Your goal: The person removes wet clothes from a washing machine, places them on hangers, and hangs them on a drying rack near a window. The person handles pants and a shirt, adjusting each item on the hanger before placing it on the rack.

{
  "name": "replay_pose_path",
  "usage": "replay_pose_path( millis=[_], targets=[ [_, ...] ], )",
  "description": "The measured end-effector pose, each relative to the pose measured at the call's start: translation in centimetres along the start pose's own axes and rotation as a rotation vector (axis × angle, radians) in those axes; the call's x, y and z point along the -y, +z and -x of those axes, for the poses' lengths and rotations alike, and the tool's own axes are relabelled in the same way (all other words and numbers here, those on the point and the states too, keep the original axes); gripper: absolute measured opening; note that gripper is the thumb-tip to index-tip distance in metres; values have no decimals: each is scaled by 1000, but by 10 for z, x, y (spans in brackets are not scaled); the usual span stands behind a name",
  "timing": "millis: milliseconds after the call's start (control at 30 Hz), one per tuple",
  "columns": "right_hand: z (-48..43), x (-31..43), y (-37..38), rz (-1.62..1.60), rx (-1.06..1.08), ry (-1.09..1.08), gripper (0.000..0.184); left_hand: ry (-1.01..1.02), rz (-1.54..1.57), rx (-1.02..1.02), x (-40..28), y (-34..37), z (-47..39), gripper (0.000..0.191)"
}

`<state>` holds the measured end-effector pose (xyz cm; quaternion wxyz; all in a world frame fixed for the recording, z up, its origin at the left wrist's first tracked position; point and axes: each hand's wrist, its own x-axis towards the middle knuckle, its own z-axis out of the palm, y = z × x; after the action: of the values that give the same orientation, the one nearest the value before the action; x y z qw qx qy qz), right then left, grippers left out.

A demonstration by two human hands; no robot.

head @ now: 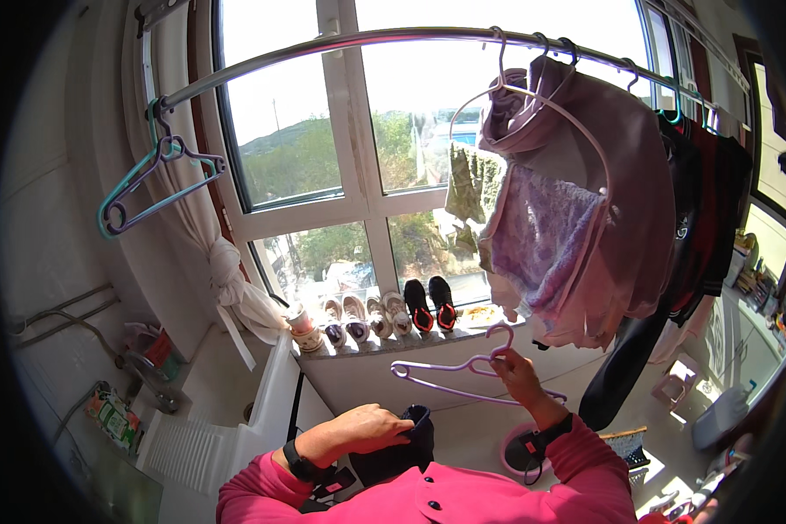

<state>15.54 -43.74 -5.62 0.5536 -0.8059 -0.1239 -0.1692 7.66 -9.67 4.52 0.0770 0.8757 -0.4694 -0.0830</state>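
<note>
My right hand (519, 376) is closed around the neck of a lilac plastic clothes hanger (449, 388), just under its hook; nothing hangs on it. At the lower centre my left hand (376, 427) grips the edge of a dark garment (421, 435), which hangs down close to my body. Above, a metal drying rail (380, 38) crosses the window. A purple hanger (170, 147) and a teal hanger (114, 190) hang at its left end. Towards its right hang patterned towels (540, 229), a mauve garment (635, 170) and dark clothes (714, 203).
Several shoes (393, 314) and a flowerpot (306, 335) line the windowsill. A white sink with a ribbed washboard (187, 452) is at the left, beside a knotted curtain (226, 268). A pink-rimmed basin (521, 449) and a plastic jug (720, 416) stand on the floor.
</note>
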Motion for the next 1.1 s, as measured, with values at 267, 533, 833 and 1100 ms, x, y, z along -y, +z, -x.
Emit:
replay_pose_path(
  millis=[267,533,833,1100],
  targets=[
    [40,9,-98,-59,-148,-40,15,-197,-211,-142,-14,-6,-26,26],
    [40,54,-111,-93,-107,44,18,-84,-181,-237,-58,-24,-61,22],
    [114,63,-136,-221,-168,43,21,104,-78,-372,-59,8,-18,26],
    [117,72,-110,-146,52,-5,21,1,-17,-315,-44,13,15,30]
  ],
)
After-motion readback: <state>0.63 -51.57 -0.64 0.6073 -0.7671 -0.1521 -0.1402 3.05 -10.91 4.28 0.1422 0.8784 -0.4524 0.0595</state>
